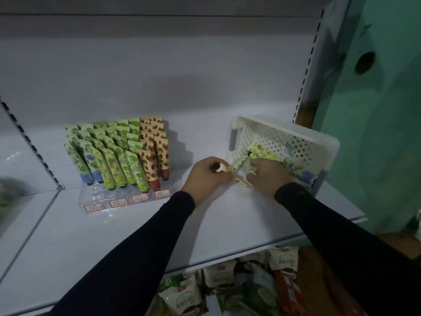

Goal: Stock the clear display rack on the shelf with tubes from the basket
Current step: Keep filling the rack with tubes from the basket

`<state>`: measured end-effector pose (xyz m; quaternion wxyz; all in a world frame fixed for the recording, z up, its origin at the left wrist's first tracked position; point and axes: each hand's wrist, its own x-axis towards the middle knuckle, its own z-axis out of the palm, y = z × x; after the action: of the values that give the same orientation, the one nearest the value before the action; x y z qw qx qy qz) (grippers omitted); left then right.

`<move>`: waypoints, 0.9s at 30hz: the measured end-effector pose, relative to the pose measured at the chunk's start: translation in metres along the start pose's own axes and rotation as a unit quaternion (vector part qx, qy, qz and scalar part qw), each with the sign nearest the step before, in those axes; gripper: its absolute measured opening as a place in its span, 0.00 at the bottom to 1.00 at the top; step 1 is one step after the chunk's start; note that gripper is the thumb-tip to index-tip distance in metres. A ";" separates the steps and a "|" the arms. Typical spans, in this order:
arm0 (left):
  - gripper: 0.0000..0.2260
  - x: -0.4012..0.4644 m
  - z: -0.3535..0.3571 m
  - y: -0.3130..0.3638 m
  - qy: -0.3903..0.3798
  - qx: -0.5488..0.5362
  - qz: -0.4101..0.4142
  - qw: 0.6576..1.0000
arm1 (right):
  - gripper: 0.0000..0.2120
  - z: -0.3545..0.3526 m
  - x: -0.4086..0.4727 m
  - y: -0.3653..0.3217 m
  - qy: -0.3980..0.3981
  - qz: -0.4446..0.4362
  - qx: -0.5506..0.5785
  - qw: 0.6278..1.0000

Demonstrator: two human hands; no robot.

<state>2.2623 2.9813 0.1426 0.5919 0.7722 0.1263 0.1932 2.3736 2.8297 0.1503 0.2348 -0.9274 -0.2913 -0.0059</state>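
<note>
- The clear display rack (127,197) is set on the white shelf (227,224), to the left of both hands, with red-bordered price labels (139,198) along its front edge.
- The rack is filled with slanted rows of tubes (118,156): blue-capped ones at the left, green and yellow ones in the middle, red strawberry-printed ones at the right.
- A white perforated basket (303,142) is tipped on its side at the right end of the shelf, its opening turned toward the hands; several tubes lie inside it.
- A tube with a white cap (224,168) is gripped in the curled fingers of the left hand (208,176), just in front of the basket's mouth.
- The right hand (266,175) is clenched around a bunch of tubes (262,152) at the basket opening; how many cannot be told through the blur.
- Packaged goods (227,283) are seen on the lower shelf beneath.
</note>
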 end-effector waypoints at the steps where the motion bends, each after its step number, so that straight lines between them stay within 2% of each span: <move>1: 0.07 0.002 0.001 0.002 0.014 -0.014 -0.010 1.000 | 0.18 0.000 -0.001 -0.002 -0.003 -0.002 0.004 1.000; 4: 0.15 0.009 0.008 0.006 0.064 -0.009 -0.036 0.997 | 0.19 -0.002 -0.001 -0.003 -0.021 0.001 0.026 0.999; 6: 0.11 0.016 0.011 0.010 0.091 0.017 -0.043 0.995 | 0.20 -0.004 0.002 -0.003 -0.036 0.007 0.039 0.999; 9: 0.04 0.028 0.013 0.011 0.080 0.161 -0.021 0.983 | 0.20 -0.005 0.006 -0.004 -0.044 0.014 0.032 0.998; 12: 0.08 0.036 0.019 0.008 0.031 0.319 -0.003 0.947 | 0.17 -0.002 0.010 -0.005 -0.042 0.014 0.038 0.998; 14: 0.11 0.039 0.026 0.003 0.016 0.368 0.002 0.930 | 0.16 0.003 0.012 -0.004 -0.036 0.016 0.054 0.998; 17: 0.12 0.038 0.034 -0.002 0.002 0.375 -0.006 0.927 | 0.18 0.008 0.015 -0.002 -0.022 0.014 0.064 0.998; 20: 0.08 0.033 0.033 -0.002 -0.013 0.384 -0.016 0.923 | 0.17 0.008 0.015 -0.001 -0.009 0.027 0.074 0.997; 24: 0.07 0.025 0.021 0.004 -0.001 0.243 -0.077 0.967 | 0.13 0.002 0.010 -0.005 0.003 0.022 0.146 0.989; 27: 0.06 0.016 0.009 0.009 0.014 0.136 -0.104 0.985 | 0.16 -0.003 0.005 -0.014 0.013 -0.009 0.204 0.979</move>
<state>2.2804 2.9775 0.1520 0.4961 0.8255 0.2397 0.1227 2.3703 2.8410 0.1599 0.4227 -0.8570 -0.2921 0.0396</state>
